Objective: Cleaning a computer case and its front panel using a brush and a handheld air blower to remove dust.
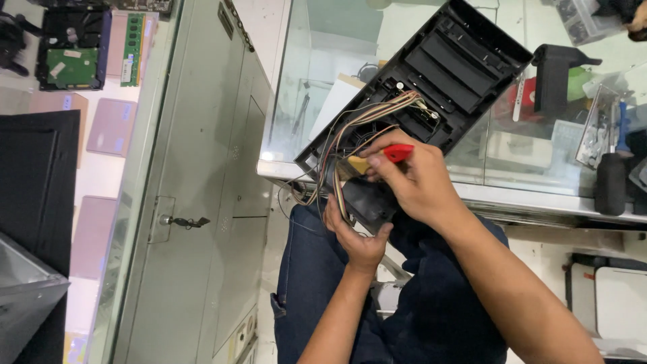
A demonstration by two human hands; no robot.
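A black plastic computer front panel (445,67) rests tilted on the edge of a glass counter (539,195), its inner side up. A bundle of coloured wires (364,118) runs from it down toward my lap. My right hand (418,178) is closed around a small brush with a red handle (397,153) and a tan bristle end (357,164), held against the panel's lower edge. My left hand (357,236) grips the panel's lower black corner (371,202) from below, over my dark blue trousers (418,317).
A grey metal cabinet (222,189) with a key in its lock stands at the left. A hard drive (71,64) and a memory stick (133,50) lie on a pink shelf. Black screwdriver handles (610,182) and a black bracket (552,77) sit on the counter at the right.
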